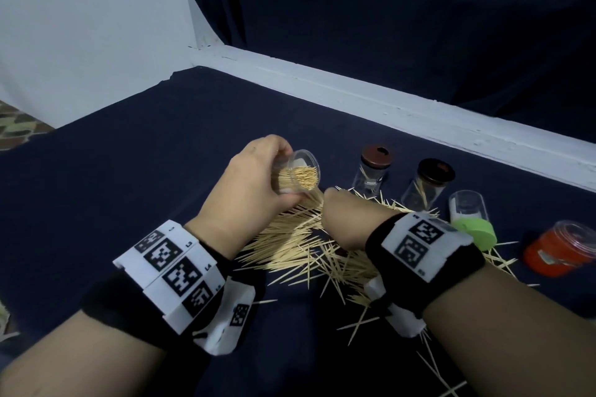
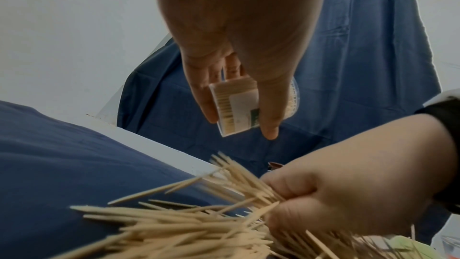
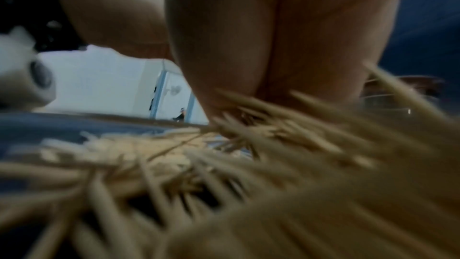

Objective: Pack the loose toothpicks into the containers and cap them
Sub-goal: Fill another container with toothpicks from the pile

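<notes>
Dark blue cloth point(image 1: 161, 171) covers the work surface, white ledge point(image 1: 387, 100) behind it. Left hand point(image 1: 248, 184) fingers are curled round a clear container point(image 1: 298, 176), held at frame centre above the pile, mouth tilted toward the right side of the frame, presumably so the next bunch can be fed in; it is already well filled, with packed toothpick tips seen at the mouth. In the left wrist view, right hand point(image 2: 348, 190) fingers are clenched on a bunch of toothpicks point(image 2: 248, 184), long axis running from the fist toward upper left of that frame, tips fanned, not yet aligned. Loose toothpick pile point(image 1: 300, 248) lies under both wrists at lower centre, mostly pointing left-right, strays scattered lower right. Two brown-capped containers point(image 1: 375, 156) stand upright right of centre, nearly empty. One clear container with green cap point(image 1: 474, 229) and an orange one point(image 1: 558, 251) sit further right. Right wrist view is blurred; only toothpicks made out.
</notes>
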